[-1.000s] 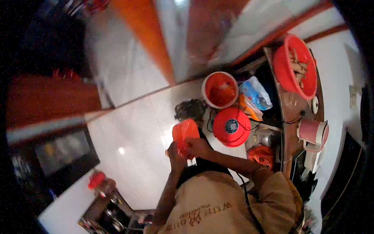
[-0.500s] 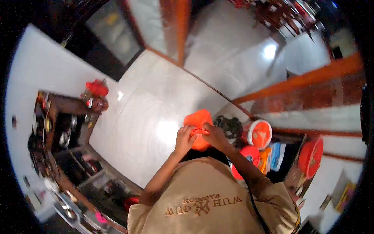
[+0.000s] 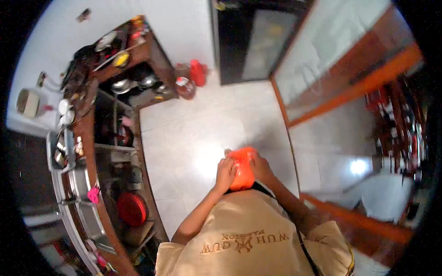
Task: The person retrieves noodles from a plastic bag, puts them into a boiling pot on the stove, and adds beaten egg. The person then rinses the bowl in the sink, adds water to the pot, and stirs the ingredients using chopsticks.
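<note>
An orange plastic bag (image 3: 243, 174) is held in front of my body, just beyond the tan shirt (image 3: 248, 221). On its left side, my left hand (image 3: 225, 172) is closed on the bag's edge. My right hand (image 3: 260, 166) grips the upper right side of the same bag, fingers partly hidden behind it. Whether anything is inside the bag, I cannot tell.
To the left runs a counter with a sink (image 3: 88, 193) and open shelves below, one holding a red basin (image 3: 132, 209). Red bottles (image 3: 198, 72) stand on the tiled floor (image 3: 184, 138) by the wall. A wood-framed glass door (image 3: 340, 60) is at the right.
The view has swung left, bringing the counter closer and taking the buckets on the right out of sight. My hands have moved apart on the bag, which hangs lower between them.
</note>
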The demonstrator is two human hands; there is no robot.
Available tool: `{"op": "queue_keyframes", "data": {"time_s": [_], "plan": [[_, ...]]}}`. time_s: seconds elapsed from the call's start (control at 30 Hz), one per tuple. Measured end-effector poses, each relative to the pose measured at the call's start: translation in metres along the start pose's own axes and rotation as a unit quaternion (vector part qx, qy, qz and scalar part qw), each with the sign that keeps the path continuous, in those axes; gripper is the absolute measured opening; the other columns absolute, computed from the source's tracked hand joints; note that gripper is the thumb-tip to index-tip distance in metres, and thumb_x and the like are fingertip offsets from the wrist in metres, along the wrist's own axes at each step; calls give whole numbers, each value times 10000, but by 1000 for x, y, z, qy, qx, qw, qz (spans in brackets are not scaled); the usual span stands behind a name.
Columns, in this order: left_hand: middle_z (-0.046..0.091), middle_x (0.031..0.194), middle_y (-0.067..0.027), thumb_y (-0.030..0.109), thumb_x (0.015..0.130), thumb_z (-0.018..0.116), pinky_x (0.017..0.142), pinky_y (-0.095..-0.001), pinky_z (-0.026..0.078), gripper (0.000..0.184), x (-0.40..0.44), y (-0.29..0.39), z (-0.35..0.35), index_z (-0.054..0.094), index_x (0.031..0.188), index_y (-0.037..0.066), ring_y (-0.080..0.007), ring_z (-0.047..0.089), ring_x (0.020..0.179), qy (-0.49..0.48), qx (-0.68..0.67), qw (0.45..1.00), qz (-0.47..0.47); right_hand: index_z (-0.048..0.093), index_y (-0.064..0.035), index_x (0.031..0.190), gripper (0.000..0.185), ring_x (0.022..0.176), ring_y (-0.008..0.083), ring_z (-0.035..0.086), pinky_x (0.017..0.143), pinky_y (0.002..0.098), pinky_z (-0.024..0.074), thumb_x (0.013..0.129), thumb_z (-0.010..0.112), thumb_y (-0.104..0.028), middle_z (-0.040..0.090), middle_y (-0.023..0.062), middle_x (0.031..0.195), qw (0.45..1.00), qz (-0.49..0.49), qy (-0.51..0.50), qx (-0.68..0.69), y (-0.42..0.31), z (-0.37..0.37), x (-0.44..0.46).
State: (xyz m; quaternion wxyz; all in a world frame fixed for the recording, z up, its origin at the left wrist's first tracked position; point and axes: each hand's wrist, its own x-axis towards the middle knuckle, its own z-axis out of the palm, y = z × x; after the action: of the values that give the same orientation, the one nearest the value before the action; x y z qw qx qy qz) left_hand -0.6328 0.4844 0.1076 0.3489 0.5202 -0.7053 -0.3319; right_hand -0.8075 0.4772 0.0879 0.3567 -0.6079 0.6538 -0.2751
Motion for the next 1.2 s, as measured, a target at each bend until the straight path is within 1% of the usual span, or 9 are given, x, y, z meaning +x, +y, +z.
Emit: {"op": "queue_keyframes", "data": {"time_s": [0.1,0.17,0.43,0.5,0.6,0.67,0.9,1.0,1.2], "plan": [[544,830,-187,59,782,538,690,-454,385,125,26,-22,-14,539,890,-5,-378,479,767,70,4,996,-51,542,-28,1074,336,791,409,605,691,466,494,856,522,-282,618,241,877,989,-107,-98,-24,-17,12,56],[520,794,-175,35,780,556,654,-433,386,73,48,-25,-36,518,828,-4,-360,472,736,78,27,994,-75,609,-16,902,279,794,359,609,688,419,483,847,546,-282,615,203,815,973,-89,-188,-96,-47,14,95],[580,858,-152,70,787,566,702,-436,403,123,74,-92,-104,563,898,16,-353,520,793,183,56,962,-194,612,-14,792,408,706,349,596,646,415,464,830,544,-415,603,199,754,926,-149,-321,-127,-141,89,202],[589,856,-154,63,779,567,683,-428,418,149,83,-110,-125,574,919,16,-351,535,756,247,76,953,-160,613,-13,786,428,707,347,595,651,418,462,832,535,-431,602,199,750,912,-159,-347,-152,-156,120,225],[588,864,-185,46,783,558,693,-418,428,154,91,-139,-167,582,928,0,-355,531,758,244,-38,951,-188,619,-6,782,451,723,335,600,657,411,461,836,526,-444,607,195,745,887,-145,-388,-205,-191,171,254],[590,869,-186,47,785,559,694,-420,426,154,98,-179,-185,585,929,-1,-354,530,764,263,-28,945,-194,623,5,774,468,716,335,603,653,409,456,836,521,-448,612,198,738,913,-167,-358,-104,-206,206,270],[587,891,-162,64,801,557,734,-436,406,119,139,-244,-321,581,903,7,-360,521,823,285,68,948,-126,622,10,824,450,715,348,601,651,405,448,830,529,-430,614,205,752,871,-181,-417,-184,-303,298,347],[574,819,-158,51,803,540,719,-428,396,81,144,-282,-360,571,867,14,-358,521,780,230,119,949,-180,600,3,827,410,711,341,603,630,409,449,832,529,-400,611,208,759,903,-208,-357,-121,-315,343,367],[572,831,-168,67,805,563,690,-438,405,85,171,-302,-448,572,870,15,-366,515,799,385,105,895,-200,566,-42,834,269,646,327,588,581,427,446,832,568,-311,588,166,673,916,-308,-213,-148,-405,417,390]]}}
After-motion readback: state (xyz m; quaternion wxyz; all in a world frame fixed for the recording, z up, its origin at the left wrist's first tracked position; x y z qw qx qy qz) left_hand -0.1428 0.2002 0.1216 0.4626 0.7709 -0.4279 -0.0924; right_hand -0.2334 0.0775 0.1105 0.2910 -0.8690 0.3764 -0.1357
